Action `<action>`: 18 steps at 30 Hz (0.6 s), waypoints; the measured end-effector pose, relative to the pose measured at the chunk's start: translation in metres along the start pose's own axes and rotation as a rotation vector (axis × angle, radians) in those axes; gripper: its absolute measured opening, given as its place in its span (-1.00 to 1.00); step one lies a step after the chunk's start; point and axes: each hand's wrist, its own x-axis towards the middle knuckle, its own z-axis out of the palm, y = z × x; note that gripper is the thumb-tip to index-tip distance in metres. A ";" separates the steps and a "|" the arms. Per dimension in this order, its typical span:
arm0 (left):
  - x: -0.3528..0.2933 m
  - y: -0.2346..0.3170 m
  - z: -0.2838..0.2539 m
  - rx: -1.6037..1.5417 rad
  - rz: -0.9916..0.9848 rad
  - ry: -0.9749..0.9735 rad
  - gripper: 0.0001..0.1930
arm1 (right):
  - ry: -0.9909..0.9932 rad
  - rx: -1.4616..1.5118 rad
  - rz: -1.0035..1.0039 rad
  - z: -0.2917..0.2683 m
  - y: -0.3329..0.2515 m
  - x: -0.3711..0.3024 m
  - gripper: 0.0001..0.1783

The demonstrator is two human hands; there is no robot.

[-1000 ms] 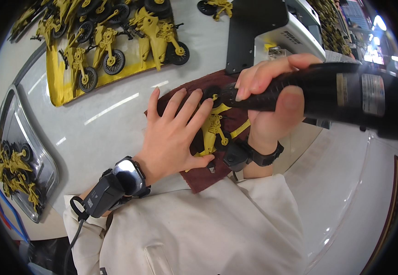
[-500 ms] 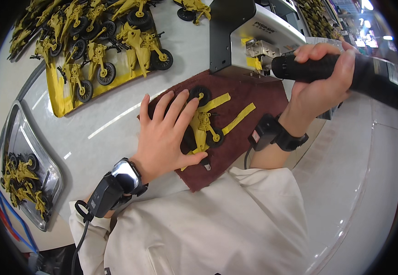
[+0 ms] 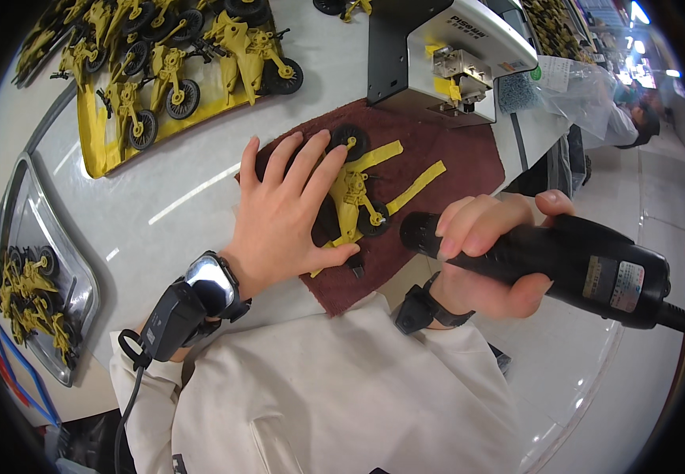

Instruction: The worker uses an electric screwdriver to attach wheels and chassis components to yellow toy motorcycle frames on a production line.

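A yellow model motorcycle [image 3: 349, 197] with black wheels lies on a dark red cloth [image 3: 469, 154]. My left hand [image 3: 283, 207] rests over its left side with fingers spread, the thumb at its near end, covering part of it. Wrapped in the fingers of my right hand [image 3: 488, 257] is a black corded electric screwdriver [image 3: 563, 265]. Its nose points left, a little to the right of the motorcycle's near wheel and apart from it. The bit's tip is hard to make out.
Behind the cloth stands a screw feeder [image 3: 437, 63] with a metal outlet. Two yellow strips [image 3: 417, 188] reach across the cloth. More model motorcycles fill a yellow tray [image 3: 105, 162] at far left, and several lie in a metal tray [image 3: 86, 304]. Someone [image 3: 626, 122] is at far right.
My right hand has brought the screwdriver away from the feeder's outlet, nearer to me and beside the motorcycle. My left hand stays on the motorcycle. The view has shifted slightly.
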 end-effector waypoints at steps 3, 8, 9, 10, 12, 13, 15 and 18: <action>0.000 0.000 0.000 -0.004 0.000 0.001 -0.01 | 0.093 0.007 0.016 0.004 0.003 -0.002 -0.17; -0.001 0.001 -0.001 -0.047 0.011 0.074 -0.11 | 0.161 0.026 -0.014 0.009 0.003 -0.002 -0.17; -0.001 0.000 0.001 -0.088 0.079 0.115 -0.27 | 0.176 0.104 -0.051 0.011 0.003 -0.001 -0.17; -0.002 -0.002 0.002 -0.128 0.147 0.155 -0.43 | 0.191 0.182 -0.089 0.013 0.001 0.002 -0.16; -0.003 -0.003 0.005 -0.168 0.212 0.196 -0.58 | 0.198 0.211 -0.077 0.016 -0.004 0.006 -0.16; -0.004 -0.004 0.006 -0.183 0.235 0.207 -0.64 | 0.183 0.239 -0.074 0.017 -0.005 0.007 -0.16; -0.003 -0.002 0.004 -0.231 0.247 0.241 -0.73 | 0.170 0.269 -0.071 0.018 -0.005 0.008 -0.16; -0.003 -0.003 0.007 -0.253 0.287 0.281 -0.75 | 0.159 0.306 -0.077 0.020 -0.001 0.010 -0.17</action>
